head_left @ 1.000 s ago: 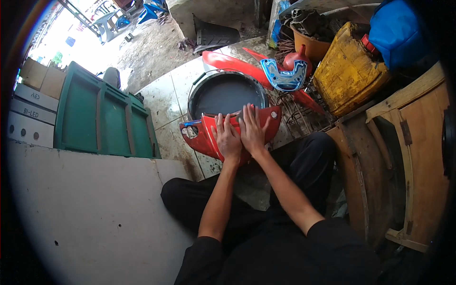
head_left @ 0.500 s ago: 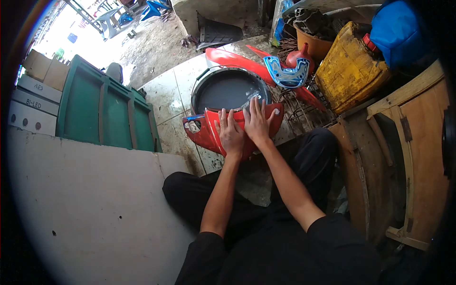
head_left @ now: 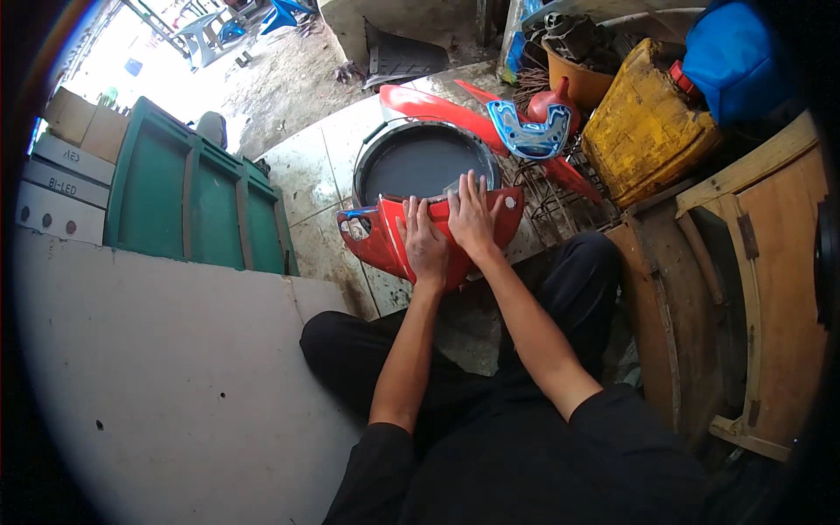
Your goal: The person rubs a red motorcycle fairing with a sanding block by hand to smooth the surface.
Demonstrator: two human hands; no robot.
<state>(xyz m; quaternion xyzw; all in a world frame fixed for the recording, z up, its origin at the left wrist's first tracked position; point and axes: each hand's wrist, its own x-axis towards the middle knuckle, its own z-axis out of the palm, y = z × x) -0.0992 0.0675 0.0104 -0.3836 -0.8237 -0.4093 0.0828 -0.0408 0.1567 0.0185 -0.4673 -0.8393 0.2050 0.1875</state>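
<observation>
A seated person in black clothing works on a tiled floor. To the left, a pale grey flat board lies beside a green ribbed plastic crate. To the right stand a curved wooden frame and a dented yellow plastic jerrycan. Ahead is a round dark metal basin, with a small blue moulded plastic part just beyond it. The red moulded plastic fairing panel rests against the near rim of the basin, in front of the person's knees. The left hand lies flat on the panel, fingers spread (not curled round it). The right hand is likewise pressed open-palmed on the panel's upper edge, just beside the left.
</observation>
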